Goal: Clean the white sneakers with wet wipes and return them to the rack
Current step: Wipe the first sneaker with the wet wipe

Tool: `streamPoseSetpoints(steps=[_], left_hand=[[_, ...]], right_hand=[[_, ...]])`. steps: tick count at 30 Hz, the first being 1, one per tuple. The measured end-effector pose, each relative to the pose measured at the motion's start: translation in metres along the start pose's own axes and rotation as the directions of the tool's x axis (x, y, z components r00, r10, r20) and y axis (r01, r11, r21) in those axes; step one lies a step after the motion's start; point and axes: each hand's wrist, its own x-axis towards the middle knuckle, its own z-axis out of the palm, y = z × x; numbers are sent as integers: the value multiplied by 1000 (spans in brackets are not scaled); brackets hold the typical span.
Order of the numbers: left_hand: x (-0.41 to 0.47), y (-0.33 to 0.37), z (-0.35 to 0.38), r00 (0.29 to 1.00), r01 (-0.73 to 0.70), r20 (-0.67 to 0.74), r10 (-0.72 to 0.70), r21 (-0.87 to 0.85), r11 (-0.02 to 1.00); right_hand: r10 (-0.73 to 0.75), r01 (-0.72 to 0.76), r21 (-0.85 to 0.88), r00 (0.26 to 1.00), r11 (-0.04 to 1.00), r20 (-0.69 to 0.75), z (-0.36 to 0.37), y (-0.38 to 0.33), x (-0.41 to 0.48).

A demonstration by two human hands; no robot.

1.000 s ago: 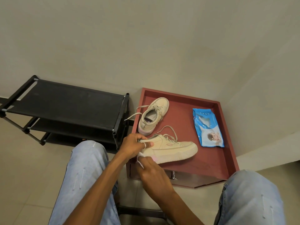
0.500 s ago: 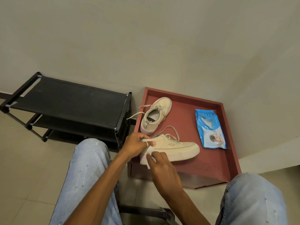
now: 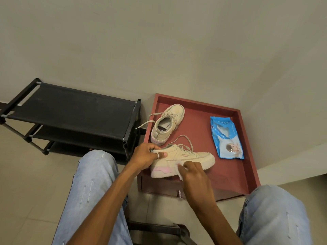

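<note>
from the head view, a person sits and looks down at their own two hands. the left hand (image 3: 145, 156) is in the lower middle of the frame. its fingers are curled round the heel end of the near sneaker (image 3: 194, 157) and its thumb lies flat on the shoe's side, so it holds the shoe tight. a ring (image 3: 158, 155) sits on that thumb. the near sneaker is at the front of the red tray (image 3: 230, 175), with its toe pointing to the right of the frame. i cannot tell if it rests on the tray or is lifted a little. its sole has a pink patch near the heel.

the right hand (image 3: 192, 172) is just right of the left hand, low on the same shoe. its fingers are bent and pinch a white wet wipe (image 3: 178, 171) against the side of the sole. only a small bit of the wipe shows.

the far sneaker (image 3: 168, 124) stands on the tray above the near one, close to the tray's left edge. one lace hangs out over that edge. the blue pack of wipes (image 3: 226, 138) lies flat on the right part of the tray, well apart from both shoes. the black shoe rack (image 3: 70, 110) stands at the left of the frame, just beside the tray. knees in light blue jeans (image 3: 95, 183) show at the bottom left and bottom right.
</note>
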Motion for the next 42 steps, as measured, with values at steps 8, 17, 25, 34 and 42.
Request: streamPoseSetpoints(steps=[8,17,25,34,42], left_hand=[[2,-3,0,999,-38,3,38,-8,999],[3,-4,0,1000,-10,-13,10,9,1000],[4,-3,0,1000,-4,1,4,-2,1000],[3,-1,-1,1000,-9,11,9,14,1000],[1,1,0,1000,-10,9,10,7,1000]], right_hand=[[-60,59,118,998,991,3,13,-33,5],[113,-113,-19,993,993,-24,-8,-1,3],[132,-129,133,991,983,-11,7,1,10],[188,-188,42,982,981,-4,-5,-6,6],[168,-165,92,986,982,-22,7,-17,2]])
